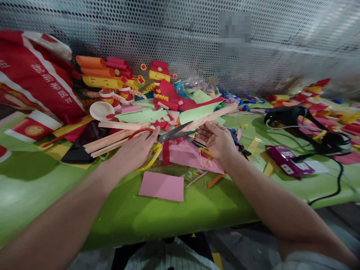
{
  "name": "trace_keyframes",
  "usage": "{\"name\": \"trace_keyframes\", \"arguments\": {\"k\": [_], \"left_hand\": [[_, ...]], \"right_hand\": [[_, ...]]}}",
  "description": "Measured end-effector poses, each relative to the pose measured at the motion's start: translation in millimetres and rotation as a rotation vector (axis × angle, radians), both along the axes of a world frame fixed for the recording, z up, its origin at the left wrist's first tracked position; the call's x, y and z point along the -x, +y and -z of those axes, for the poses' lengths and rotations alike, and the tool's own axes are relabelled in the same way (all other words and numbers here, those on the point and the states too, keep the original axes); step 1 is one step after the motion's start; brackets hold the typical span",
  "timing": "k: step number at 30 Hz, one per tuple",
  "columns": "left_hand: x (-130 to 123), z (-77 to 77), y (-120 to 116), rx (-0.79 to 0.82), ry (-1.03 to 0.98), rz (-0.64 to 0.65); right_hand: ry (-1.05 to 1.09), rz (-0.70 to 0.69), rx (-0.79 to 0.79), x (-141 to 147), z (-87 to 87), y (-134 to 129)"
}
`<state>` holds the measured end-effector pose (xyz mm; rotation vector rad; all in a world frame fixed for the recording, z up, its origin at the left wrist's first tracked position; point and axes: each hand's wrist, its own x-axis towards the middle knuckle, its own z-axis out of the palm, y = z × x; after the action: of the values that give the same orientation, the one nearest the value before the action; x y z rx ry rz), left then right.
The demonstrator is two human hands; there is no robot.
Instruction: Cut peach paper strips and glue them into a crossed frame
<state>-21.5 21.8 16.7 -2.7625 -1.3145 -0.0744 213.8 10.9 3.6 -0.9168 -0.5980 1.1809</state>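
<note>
The left hand grips the scissors, which have red and yellow handles and dark, spread blades. The right hand pinches a long, flat, peach paper strip, above the cluttered green tabletop.

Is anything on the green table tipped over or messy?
Yes. The red-and-white cup in front of the red bag seems to lie on its side, not stand upright. Little paper scraps also lie strewn untidily below the right hand.

Scissors pt. hidden by L hand; bag cropped.
</note>
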Motion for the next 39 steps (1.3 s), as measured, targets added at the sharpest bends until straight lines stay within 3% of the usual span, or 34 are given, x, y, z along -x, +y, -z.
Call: {"name": "trace_keyframes", "arguments": {"k": [12,20,25,33,39], "left_hand": [[2.0,0.7,1.8,0.006,-0.010,0.035],[1.7,-3.3,1.7,0.014,0.012,0.008],[1.4,-3.9,1.8,-0.044,0.049,-0.033],[0.7,-1.3,1.3,-0.157,0.073,0.025],[-2.0,0.1,0.6,-0.090,0.064,0.049]], "right_hand": [[-0.028,-0.056,-0.031,-0.6,4.5,1.1],[-0.013,-0.016,-0.012,-4.0,2.0,3.6],[0.009,-0.025,0.015,-3.2,1.7,3.5],[-0.008,-0.056,0.019,-2.3,5.7,2.7],[-0.007,-0.107,-0.022,0.4,5.9,0.8]]}}
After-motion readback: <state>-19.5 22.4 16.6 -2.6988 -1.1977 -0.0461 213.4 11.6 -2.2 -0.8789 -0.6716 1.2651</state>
